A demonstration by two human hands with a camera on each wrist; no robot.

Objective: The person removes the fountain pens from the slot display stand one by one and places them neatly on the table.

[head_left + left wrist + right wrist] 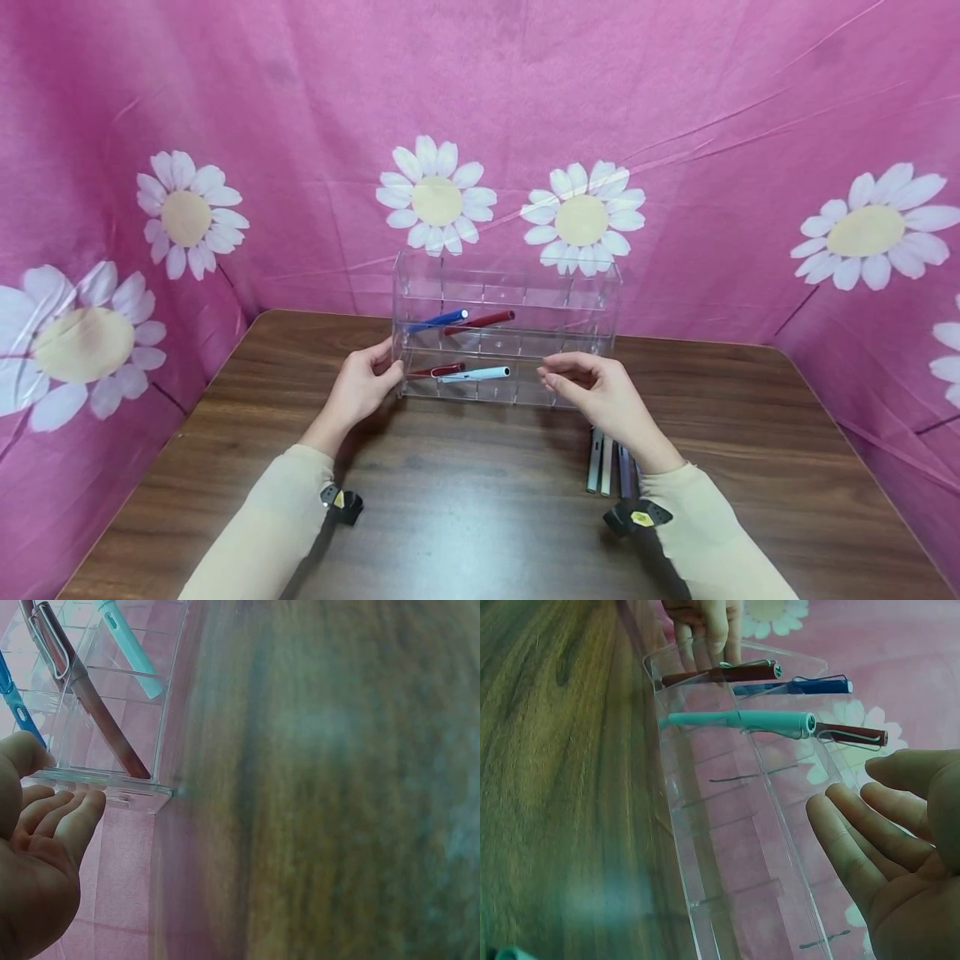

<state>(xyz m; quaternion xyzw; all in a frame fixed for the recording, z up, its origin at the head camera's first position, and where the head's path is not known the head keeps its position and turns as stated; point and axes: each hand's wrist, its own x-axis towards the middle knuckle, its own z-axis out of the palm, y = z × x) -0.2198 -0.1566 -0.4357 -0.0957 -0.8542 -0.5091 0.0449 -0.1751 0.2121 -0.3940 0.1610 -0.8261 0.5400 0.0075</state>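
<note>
A clear plastic tiered pen rack (551, 332) stands near the back of the table. Its left end wall is pinched by my left hand (360, 390), thumb on one side and fingers on the other in the left wrist view. A blue pen (437, 321) and a dark red pen (480, 322) lie in an upper tier. Below them rest another dark red pen (437, 371) and a turquoise pen (742, 720). My right hand (607, 396) hovers before the rack's right part, fingers loosely bent, thumb and fingertips apart with nothing between them in the right wrist view.
Several loose pens (606, 467) lie on the wooden table (450, 500) beneath my right forearm, partly hidden by it. A pink cloth (300, 100) with white daisies hangs behind the table and along its sides.
</note>
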